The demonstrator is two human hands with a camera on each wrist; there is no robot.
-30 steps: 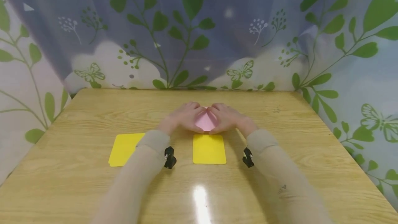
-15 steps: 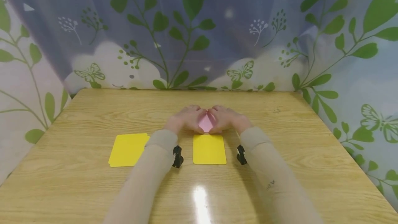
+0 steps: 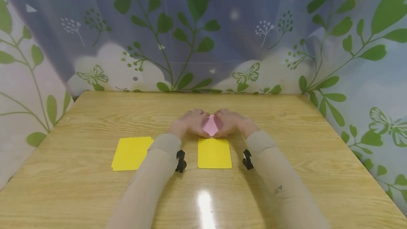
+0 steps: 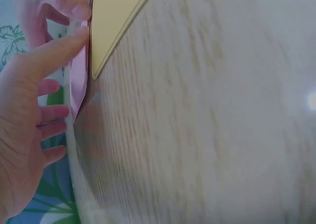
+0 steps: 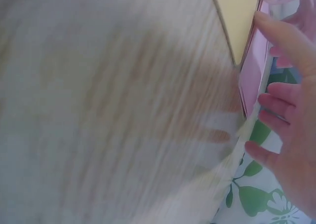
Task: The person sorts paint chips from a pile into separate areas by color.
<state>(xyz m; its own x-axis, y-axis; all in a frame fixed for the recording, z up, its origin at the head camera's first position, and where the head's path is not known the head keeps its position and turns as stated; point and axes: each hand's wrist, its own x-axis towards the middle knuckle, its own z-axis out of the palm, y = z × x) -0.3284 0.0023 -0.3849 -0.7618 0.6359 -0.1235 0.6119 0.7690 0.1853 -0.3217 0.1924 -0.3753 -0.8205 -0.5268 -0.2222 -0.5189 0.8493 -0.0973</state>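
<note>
**Closing in on the pink paper from both sides**

Narrowing is what can be traced across the last second: the two hands have been drawn closer together over the pink paper (image 3: 210, 125), so that less of its surface is left showing between them than before, and the forearms have been pulled inward with them.

Taken from left to right with the pink paper as the landmark: a yellow card (image 3: 131, 153) is laid flat on the bench (image 3: 79, 186), well to the left of the paper and nearer the person, unmoved. The left hand (image 3: 190, 122) is set against the paper's left edge; in the left wrist view its thumb (image 4: 54, 54) is seen pressed along the raised pink edge, the other fingers loosely bent behind it, so the paper is grasped rather than merely touched. A second yellow card (image 3: 214, 153) lies just on the near side of the paper, almost touching it, also unmoved. The right hand (image 3: 232, 122) is set against the paper's right edge in mirror fashion, thumb (image 5: 281, 34) on the pink edge, fingers curled behind.

From this it is judged that a fold is being gathered toward the middle, the paper being held at the centre of the bench.
</note>
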